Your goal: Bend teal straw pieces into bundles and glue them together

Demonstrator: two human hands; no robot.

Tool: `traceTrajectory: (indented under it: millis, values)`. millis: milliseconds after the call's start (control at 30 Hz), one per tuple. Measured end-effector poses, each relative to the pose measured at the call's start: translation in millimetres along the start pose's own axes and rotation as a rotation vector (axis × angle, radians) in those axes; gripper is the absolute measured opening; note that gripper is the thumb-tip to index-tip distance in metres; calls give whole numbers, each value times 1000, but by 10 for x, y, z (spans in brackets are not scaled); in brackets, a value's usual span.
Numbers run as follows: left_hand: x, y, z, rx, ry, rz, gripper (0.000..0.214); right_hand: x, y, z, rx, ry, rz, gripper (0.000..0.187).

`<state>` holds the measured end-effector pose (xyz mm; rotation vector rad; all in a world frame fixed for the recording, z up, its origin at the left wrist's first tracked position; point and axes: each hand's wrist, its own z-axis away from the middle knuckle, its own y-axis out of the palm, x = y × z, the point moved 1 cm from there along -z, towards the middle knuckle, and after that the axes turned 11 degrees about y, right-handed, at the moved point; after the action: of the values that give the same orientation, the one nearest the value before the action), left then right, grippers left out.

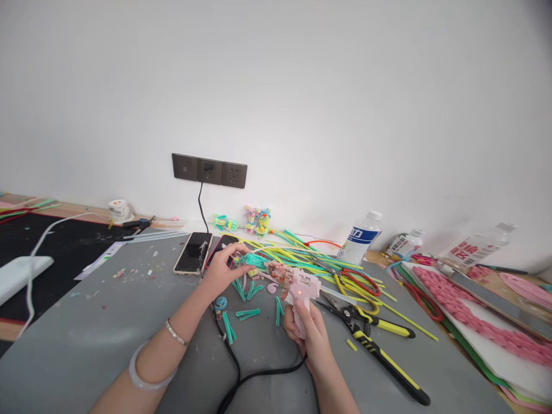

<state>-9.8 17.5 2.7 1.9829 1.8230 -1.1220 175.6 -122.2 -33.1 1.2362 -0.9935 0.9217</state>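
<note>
My right hand is wrapped round the grip of a pink hot glue gun, whose small orange light is lit. Its nozzle end, crusted with brownish residue, points left. Between the fingertips of my left hand is a teal pipe-cleaner piece, right at the nozzle; whether they touch I cannot tell. Below, on the grey mat, lie several folded teal pipe-cleaner pieces, a small teal spiral and a pale pink curl.
Black-and-yellow pliers, red-handled scissors and a spread of yellow and green pipe cleaners lie to the right. Two phones lie behind my left hand. A bottle stands by the wall. A black cable crosses the mat in front.
</note>
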Motion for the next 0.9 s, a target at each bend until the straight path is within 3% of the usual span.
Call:
traceTrajectory:
  millis: [433,700,900]
  values:
    - [73,-7,17,-2,2,-4,23,29,14,5,-35,10,33,46]
    - [49,-17,9,-16,-21,8,21,-30,-22,-45,-139,4,43,47]
    - [19,3,-16,-5,-85,-10,20,104,38,-92,-201,-134,-116,48]
